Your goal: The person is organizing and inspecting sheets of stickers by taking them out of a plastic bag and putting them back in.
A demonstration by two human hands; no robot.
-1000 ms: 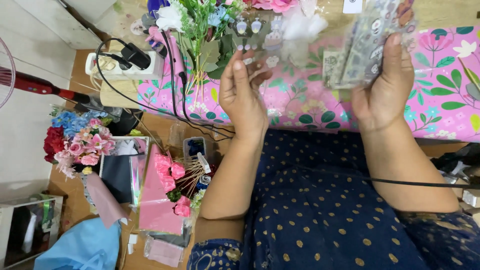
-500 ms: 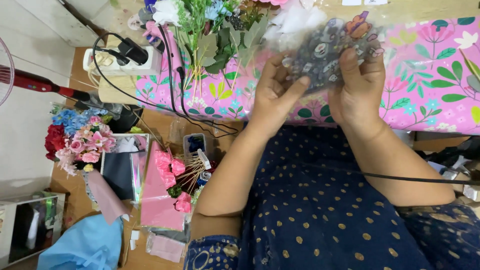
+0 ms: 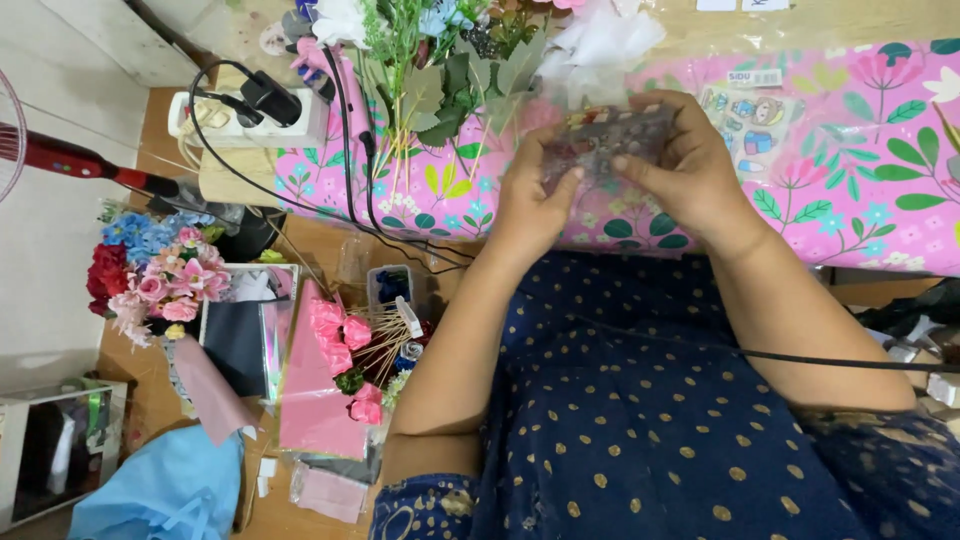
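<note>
The clear plastic packet of small patterned pieces (image 3: pixel 608 142) sits between both hands, over the pink floral tablecloth (image 3: pixel 850 190). Left hand (image 3: pixel 535 195) grasps its left edge; right hand (image 3: pixel 690 165) grips its right edge, fingers curled.

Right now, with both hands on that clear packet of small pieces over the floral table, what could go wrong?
The packet, held between the left hand and right hand, sits beside the artificial flower stems; a tug might brush them. If it tears open, small pieces could scatter over the patterned table cover, where they would be hard to spot. Black cables crossing the edge could snag.
</note>
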